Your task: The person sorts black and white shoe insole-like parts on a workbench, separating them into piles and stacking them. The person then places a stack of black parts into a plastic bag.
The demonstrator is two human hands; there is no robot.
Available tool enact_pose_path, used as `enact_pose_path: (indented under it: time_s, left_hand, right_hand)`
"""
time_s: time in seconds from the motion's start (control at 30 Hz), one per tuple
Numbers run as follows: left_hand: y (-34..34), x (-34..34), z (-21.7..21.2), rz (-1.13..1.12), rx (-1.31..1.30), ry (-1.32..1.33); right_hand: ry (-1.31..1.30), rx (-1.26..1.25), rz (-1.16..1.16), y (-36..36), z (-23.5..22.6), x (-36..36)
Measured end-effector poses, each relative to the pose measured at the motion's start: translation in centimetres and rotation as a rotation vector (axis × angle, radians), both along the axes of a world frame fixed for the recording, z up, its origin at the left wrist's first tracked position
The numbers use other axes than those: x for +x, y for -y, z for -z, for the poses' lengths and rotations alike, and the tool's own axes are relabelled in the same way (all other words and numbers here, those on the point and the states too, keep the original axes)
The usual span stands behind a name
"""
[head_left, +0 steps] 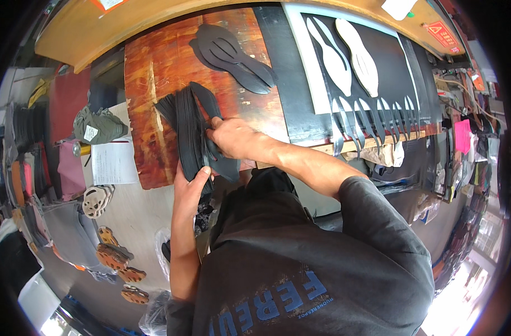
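Note:
A thick stack of black sole-shaped sheets (187, 129) stands over the reddish-brown board (146, 134). My left hand (189, 183) is closed around its near end, thumb pressed on the side. With bent fingers, my right hand (236, 137) grips a black sole-shaped piece (204, 99) at the stack's right side; the fingertips are partly hidden. The far ends of several sheets fan out to the left. Beyond, a small pile of dark grey sole-shaped pieces (224, 47) with slits lies on the board.
On the right, white sole-shaped pieces (356, 53) lie on a black panel with a white frame (317, 103). Several dark curved strips (360, 120) line its near edge. A dark green bundle (98, 124) and a written sheet (114, 163) sit left. Brown slotted pieces (112, 256) lie lower left.

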State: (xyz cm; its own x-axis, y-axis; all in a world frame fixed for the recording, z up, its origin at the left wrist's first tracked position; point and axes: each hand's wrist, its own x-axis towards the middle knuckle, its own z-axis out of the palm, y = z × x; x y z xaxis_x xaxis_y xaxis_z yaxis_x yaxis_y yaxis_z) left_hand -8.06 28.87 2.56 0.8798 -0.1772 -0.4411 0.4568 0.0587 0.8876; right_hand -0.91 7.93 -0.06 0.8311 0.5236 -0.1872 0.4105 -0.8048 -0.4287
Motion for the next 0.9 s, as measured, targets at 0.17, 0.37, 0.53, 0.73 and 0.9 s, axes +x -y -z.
enact_pose_path:
  time_s: [0.17,0.37,0.53,0.73,0.9]
  left_hand:
    - [-0.3,0.0,0.6,0.030,0.025,0.004]
    - [-0.6,-0.1,1.2,0.034,-0.004,0.005]
    - [-0.4,0.0,1.6,0.014,0.060,0.001]
    - [0.0,-0.2,1.8,-0.013,0.092,0.056]
    - [0.3,-0.1,1.6,-0.023,0.153,0.012]
  right_hand:
    - [-0.046,0.023,0.013,-0.1,0.0,0.5]
    - [-0.088,0.024,-0.004,-0.3,0.6,1.5]
    - [-0.098,0.175,0.005,0.7,1.7,0.3]
    - [-0.323,0.789,0.313,3.7,1.9,-4.4]
    - [-0.374,0.885,0.473,3.5,1.2,-6.5]
